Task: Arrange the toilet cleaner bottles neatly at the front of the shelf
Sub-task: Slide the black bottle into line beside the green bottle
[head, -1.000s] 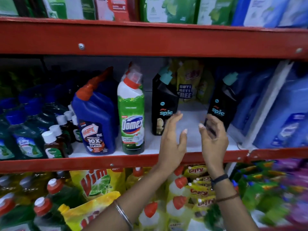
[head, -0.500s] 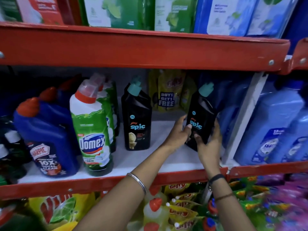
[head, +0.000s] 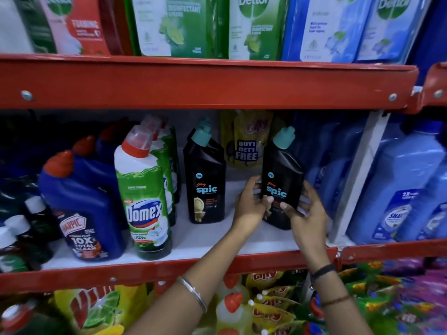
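Black Spic bottle [head: 281, 180] with teal cap, upright on the white shelf [head: 205, 240] near its right end — left hand [head: 250, 204] and right hand [head: 306, 211] each closed round its lower sides. Second Spic bottle [head: 205, 182] stands left, apart; green Domex bottle [head: 145, 197] and blue Harpic bottle [head: 82, 209] beyond; yellow pouch [head: 246, 141] behind.

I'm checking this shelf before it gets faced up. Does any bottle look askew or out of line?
Yes. The right black bottle, gripped by the left hand and right hand, tilts left. The other black bottle stands upright but set back from the front edge, behind the green bottle and blue bottle.
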Demonstrator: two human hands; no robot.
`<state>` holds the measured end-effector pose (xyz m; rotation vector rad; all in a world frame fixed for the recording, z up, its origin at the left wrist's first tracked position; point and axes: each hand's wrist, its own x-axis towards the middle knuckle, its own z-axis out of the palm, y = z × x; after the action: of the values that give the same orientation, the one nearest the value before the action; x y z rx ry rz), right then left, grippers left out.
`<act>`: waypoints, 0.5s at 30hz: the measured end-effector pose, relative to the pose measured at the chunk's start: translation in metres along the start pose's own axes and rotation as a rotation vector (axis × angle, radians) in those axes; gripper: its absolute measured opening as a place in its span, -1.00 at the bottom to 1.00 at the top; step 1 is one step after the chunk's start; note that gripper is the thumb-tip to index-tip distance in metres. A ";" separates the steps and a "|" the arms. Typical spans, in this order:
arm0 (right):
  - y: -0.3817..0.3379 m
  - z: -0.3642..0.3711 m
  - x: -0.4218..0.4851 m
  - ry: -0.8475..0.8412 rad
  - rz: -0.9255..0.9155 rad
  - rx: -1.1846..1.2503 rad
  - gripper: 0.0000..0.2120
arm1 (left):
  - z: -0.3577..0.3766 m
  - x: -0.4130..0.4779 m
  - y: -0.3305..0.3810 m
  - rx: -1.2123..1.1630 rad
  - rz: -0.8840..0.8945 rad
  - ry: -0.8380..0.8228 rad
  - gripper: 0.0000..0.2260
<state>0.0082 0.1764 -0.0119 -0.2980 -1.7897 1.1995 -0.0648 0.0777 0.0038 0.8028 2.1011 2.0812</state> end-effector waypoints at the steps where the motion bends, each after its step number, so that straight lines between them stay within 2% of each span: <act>1: -0.005 0.001 -0.004 -0.019 -0.001 0.020 -0.41 | -0.006 -0.008 0.003 -0.007 0.013 0.022 -0.56; 7: -0.038 0.015 -0.029 -0.158 -0.012 0.208 -0.42 | -0.048 -0.057 0.019 0.014 0.169 0.210 -0.58; 15: -0.054 0.054 -0.055 -0.337 -0.011 0.308 -0.46 | -0.096 -0.093 0.010 0.099 0.192 0.434 -0.49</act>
<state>0.0102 0.0829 -0.0032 0.0987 -1.8461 1.5638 -0.0203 -0.0482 -0.0077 0.6280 2.4417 2.4541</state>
